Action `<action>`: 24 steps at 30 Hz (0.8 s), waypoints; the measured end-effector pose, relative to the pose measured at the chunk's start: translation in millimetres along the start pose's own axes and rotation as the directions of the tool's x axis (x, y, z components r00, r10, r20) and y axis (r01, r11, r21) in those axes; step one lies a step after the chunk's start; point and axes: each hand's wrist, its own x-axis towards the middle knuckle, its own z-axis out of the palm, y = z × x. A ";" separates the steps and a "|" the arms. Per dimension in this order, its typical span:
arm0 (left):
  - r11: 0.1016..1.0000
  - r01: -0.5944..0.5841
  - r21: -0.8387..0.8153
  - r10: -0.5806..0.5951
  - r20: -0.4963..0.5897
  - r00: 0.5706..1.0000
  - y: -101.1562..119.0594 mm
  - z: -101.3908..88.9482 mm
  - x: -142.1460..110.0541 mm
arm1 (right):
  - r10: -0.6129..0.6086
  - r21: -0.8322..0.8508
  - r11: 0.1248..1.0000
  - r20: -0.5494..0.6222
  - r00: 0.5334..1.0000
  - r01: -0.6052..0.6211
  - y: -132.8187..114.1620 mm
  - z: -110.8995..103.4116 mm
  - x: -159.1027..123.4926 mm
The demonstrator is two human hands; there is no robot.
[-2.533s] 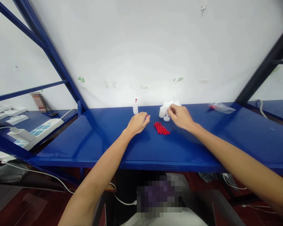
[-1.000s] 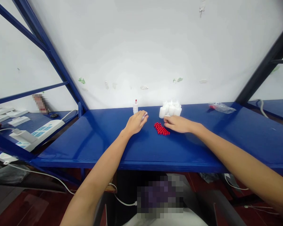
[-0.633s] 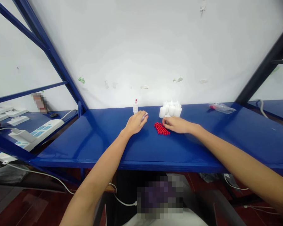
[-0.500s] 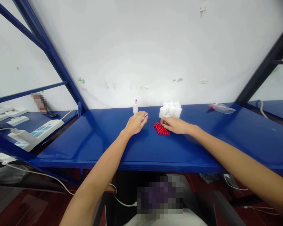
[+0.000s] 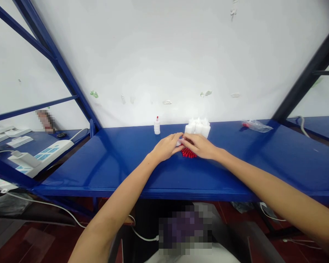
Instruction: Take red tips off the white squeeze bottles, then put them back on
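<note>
Red caps (image 5: 189, 153) lie bunched near the centre of the frame, partly under your hands. Your left hand (image 5: 167, 148) is closed around a mostly hidden white piece (image 5: 178, 142); your right hand (image 5: 202, 147) meets it there, its grip unclear. Bottles (image 5: 197, 127) stand just above; one capped bottle (image 5: 157, 127) stands upright left of centre.

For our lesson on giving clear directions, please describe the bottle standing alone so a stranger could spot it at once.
On the blue table, look toward the back, near the white wall. Left of the clustered white bottles, one squeeze bottle stands upright by itself. Unlike them, it has a red tip.
</note>
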 end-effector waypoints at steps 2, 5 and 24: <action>0.999 0.037 0.002 -0.037 -0.051 0.998 -3.8 0.8 -0.9 | 0.044 -0.003 0.999 -0.114 0.992 -0.045 5.3 -1.3 -0.1; 0.992 0.127 0.020 -0.124 -0.113 0.986 -14.8 0.5 -3.2 | 0.197 -0.038 0.974 -0.346 0.917 -0.224 20.2 -9.7 0.1; 0.992 0.068 -0.104 -0.071 -0.026 0.997 -0.6 -4.7 -1.8 | 0.145 -0.060 0.987 -0.057 0.988 -0.149 6.9 -10.5 -0.1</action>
